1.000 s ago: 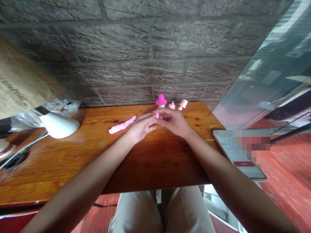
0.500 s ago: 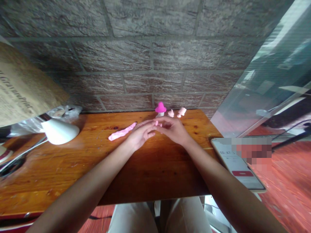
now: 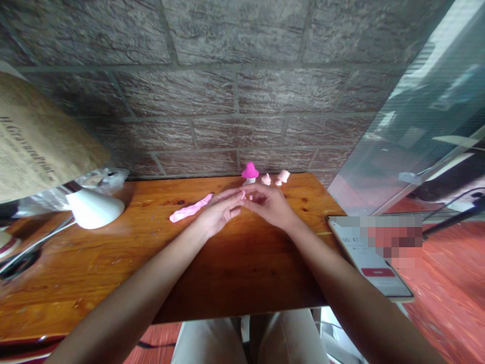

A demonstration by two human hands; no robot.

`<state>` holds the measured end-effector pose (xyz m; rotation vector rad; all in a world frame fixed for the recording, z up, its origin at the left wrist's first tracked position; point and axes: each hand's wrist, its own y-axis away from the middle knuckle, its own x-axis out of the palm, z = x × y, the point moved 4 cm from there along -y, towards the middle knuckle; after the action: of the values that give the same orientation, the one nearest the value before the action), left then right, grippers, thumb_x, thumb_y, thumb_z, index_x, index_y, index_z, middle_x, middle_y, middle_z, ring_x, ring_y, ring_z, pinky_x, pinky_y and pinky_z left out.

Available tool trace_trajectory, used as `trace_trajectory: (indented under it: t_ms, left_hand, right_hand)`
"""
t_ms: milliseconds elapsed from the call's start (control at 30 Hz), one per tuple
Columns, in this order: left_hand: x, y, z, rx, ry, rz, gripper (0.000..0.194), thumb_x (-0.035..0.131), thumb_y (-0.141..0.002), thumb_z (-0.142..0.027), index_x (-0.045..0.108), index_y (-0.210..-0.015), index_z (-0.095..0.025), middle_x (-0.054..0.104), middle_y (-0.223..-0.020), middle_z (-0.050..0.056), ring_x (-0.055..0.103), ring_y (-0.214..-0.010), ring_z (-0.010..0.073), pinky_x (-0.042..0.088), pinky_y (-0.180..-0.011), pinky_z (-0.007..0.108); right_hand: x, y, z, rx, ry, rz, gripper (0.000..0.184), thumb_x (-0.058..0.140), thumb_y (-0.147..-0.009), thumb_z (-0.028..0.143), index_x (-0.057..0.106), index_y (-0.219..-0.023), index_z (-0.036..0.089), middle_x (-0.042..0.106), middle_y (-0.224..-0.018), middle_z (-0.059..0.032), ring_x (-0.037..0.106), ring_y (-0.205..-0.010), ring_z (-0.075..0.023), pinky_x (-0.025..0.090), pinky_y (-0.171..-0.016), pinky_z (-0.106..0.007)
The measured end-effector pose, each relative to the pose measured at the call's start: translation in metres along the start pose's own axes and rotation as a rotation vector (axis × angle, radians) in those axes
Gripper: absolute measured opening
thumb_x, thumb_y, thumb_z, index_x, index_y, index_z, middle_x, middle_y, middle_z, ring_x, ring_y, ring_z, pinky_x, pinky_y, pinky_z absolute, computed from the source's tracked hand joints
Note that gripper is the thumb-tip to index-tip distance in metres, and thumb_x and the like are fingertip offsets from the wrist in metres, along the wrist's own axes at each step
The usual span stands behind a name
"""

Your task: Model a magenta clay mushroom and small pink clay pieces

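Observation:
My left hand point(image 3: 217, 212) reaches in from the left, its fingertips closed on a small piece of pink modelling clay point(image 3: 243, 194). From the other side my right hand point(image 3: 271, 205) pinches the same piece between thumb and fingers. Fingers partly cover the clay, so its full shape is hidden. Just behind the hands stands a small mushroom figure point(image 3: 250, 171) with a magenta cap and a whitish stem. A long pink clay strip point(image 3: 191, 208) lies left of my left hand. To the right of the mushroom are a small pale pink lump point(image 3: 265, 179) and a larger pale pink piece point(image 3: 283, 176).
The wooden table point(image 3: 227, 273) meets a stone-patterned wall point(image 3: 212, 91). At left stand a lamp with a white base point(image 3: 96, 207) and a printed paper shade point(image 3: 41, 136), beside crumpled clear plastic point(image 3: 113, 177). A tablet-like screen point(image 3: 375, 263) lies at the right edge.
The view has shifted slightly. Both hands stay together around the pink clay, with small finger movements turning or pressing it. The other clay pieces have not moved.

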<state>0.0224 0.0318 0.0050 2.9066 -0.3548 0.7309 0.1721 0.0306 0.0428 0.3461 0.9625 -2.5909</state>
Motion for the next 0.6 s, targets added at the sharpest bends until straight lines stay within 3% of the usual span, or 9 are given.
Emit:
trace_trajectory:
  t_ms: [167,367,600]
  left_hand:
    - [0.0017,0.0006,0.0007,-0.043,-0.012,0.045,0.027,0.086,-0.070,-0.032,0.075,-0.091,-0.019,0.075,-0.096,0.005,0.066,-0.090,0.0140,0.045,-0.079,0.024]
    - [0.0033,0.0011,-0.0010,-0.021,-0.029,0.089,0.026,0.084,-0.072,-0.033,0.076,-0.093,-0.019,0.075,-0.098,0.006,0.067,-0.092,0.0150,0.045,-0.081,0.025]
    - [0.0057,0.0021,-0.0007,-0.053,-0.002,0.060,0.022,0.083,-0.072,-0.030,0.076,-0.089,-0.019,0.075,-0.096,0.005,0.066,-0.091,0.0144,0.045,-0.079,0.024]
  right_hand:
    - [-0.0002,0.0001,0.0015,-0.001,0.047,0.018,0.022,0.069,-0.088,0.031,0.071,-0.106,0.018,0.074,-0.096,-0.0053,0.065,-0.079,-0.0154,0.052,-0.071,-0.027]
    - [0.0012,0.0010,0.0032,-0.045,0.036,0.012,0.027,0.069,-0.088,0.028,0.069,-0.113,0.018,0.073,-0.110,-0.0079,0.068,-0.095,-0.0191,0.053,-0.084,-0.031]
    - [0.0002,0.0004,0.0034,-0.024,0.080,0.021,0.018,0.068,-0.088,0.028,0.070,-0.103,0.018,0.074,-0.095,-0.0047,0.067,-0.083,-0.0168,0.052,-0.075,-0.029]
